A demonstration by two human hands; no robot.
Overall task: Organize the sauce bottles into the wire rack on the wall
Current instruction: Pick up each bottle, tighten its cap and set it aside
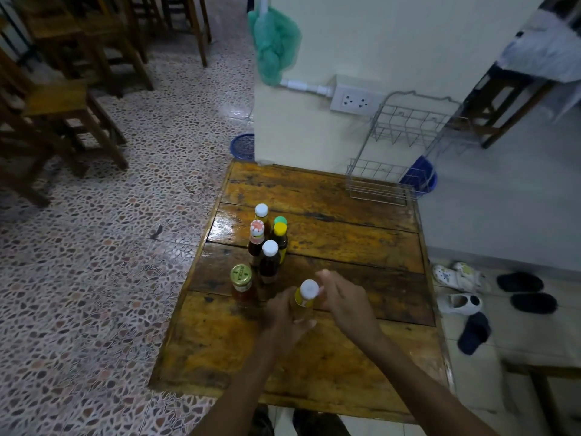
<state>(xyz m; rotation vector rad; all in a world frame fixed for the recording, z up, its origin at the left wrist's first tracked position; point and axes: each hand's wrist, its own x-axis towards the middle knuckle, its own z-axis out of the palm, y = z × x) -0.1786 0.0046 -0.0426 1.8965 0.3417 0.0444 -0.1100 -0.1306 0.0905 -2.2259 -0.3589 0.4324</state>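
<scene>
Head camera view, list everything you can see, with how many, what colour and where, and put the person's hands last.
wooden table: one, brown-yellow, centre.
wire rack: one, silver, two tiers, empty, on the wall above the table's far right corner.
sauce bottles: five standing, white, patterned, green and yellow caps, clustered on the table's left side.
jar: one, gold lid, red contents, beside the cluster.
yellow bottle: one, white cap, between the hands.
power socket: one, white, on the wall.
green bag: one, hanging at the wall corner.
wooden chairs: several, brown, left.
shoes: several, white and dark, floor right.
left hand: grips the yellow bottle.
right hand: at its cap.
</scene>
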